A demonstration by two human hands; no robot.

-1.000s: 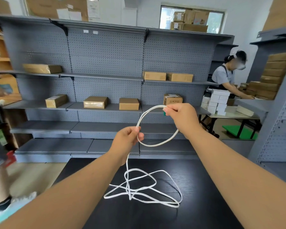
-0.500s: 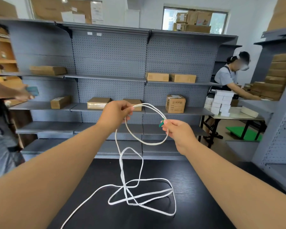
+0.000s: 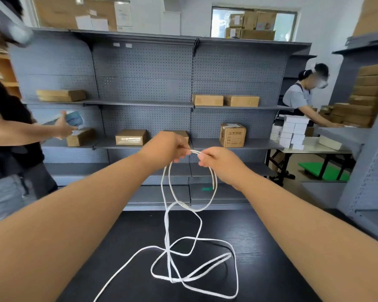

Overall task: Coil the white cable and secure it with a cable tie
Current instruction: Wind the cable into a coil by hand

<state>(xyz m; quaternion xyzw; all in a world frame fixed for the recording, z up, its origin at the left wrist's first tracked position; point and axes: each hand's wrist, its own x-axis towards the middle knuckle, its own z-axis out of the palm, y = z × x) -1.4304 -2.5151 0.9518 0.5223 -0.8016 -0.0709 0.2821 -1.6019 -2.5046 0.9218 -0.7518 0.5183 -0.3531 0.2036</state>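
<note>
The white cable [image 3: 167,232] hangs from both hands held up over the black table [image 3: 260,247]. My left hand [image 3: 165,147] pinches the top of the hanging loops. Close beside it, my right hand [image 3: 220,163] also grips the loops at their top. Two loops hang below the hands, and a small green piece [image 3: 206,188] shows at the cable near the loops' right side. The rest of the cable lies in loose tangled loops [image 3: 196,269] on the table.
Grey pegboard shelves [image 3: 144,103] with several cardboard boxes stand behind the table. A person in a black top [image 3: 7,131] stands close at the left, holding something blue. Another person [image 3: 301,99] works at a white table at the right.
My hands have come together at the top of the coil, and a second loop now hangs from them. The person at the left has come further into view.
</note>
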